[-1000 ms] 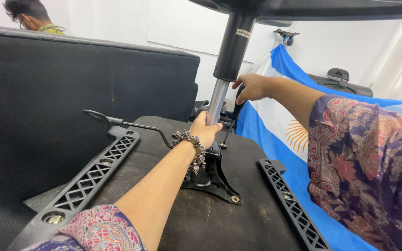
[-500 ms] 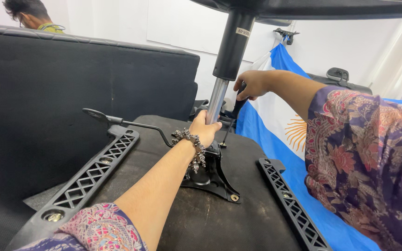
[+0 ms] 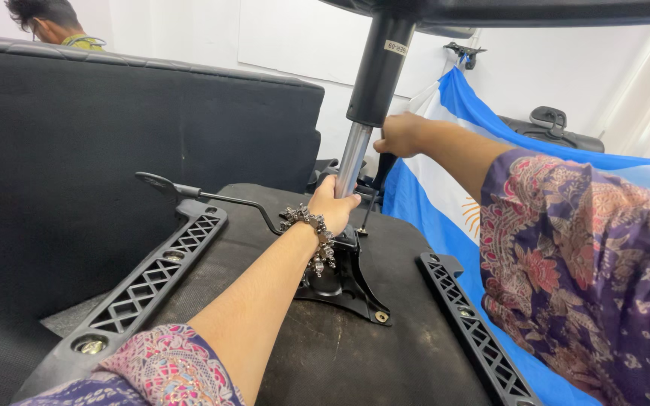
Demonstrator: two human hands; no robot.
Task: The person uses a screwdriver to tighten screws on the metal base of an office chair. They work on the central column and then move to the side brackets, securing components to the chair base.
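An upturned office chair seat (image 3: 280, 353) lies in front of me, its black underside facing up. A metal gas-lift column (image 3: 355, 154) rises from the black mechanism plate (image 3: 347, 289) at the seat's middle. My left hand (image 3: 331, 207), with a beaded bracelet on the wrist, is shut around the shiny lower part of the column. My right hand (image 3: 400, 134) reaches past the column and is shut on the black handle of a screwdriver (image 3: 374, 192) that points down toward the plate. A thin adjustment lever (image 3: 205, 195) sticks out to the left.
Two black armrest brackets (image 3: 152, 289) (image 3: 475, 338) flank the plate. The chair base (image 3: 536, 11) spreads overhead. A black padded panel (image 3: 114, 150) stands at the left, a person's head (image 3: 47, 19) behind it. A blue and white flag (image 3: 453, 180) hangs to the right.
My right forearm has shifted slightly toward the column. My left hand keeps its grip on the column.
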